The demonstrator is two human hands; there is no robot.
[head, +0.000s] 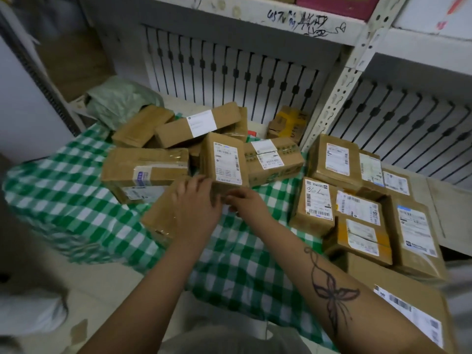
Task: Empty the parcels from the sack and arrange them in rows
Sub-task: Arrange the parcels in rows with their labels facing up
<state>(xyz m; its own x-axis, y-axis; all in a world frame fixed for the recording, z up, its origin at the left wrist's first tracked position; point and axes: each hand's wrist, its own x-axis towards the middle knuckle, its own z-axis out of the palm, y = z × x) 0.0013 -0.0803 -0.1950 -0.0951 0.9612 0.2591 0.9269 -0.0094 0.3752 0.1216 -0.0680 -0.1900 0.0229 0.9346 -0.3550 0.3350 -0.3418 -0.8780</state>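
Head view: the labelled parcel [224,162] stands in the pile on the checked sack [76,200], just beyond the fingertips; the left hand [194,203] curls its fingers on the parcel's near lower edge. Blur hides whether the right hand [246,204] grasps it.

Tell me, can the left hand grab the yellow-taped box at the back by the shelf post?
Probably not from here. The left hand is at the front, and the pile of parcels sits between it and the yellow-taped box.
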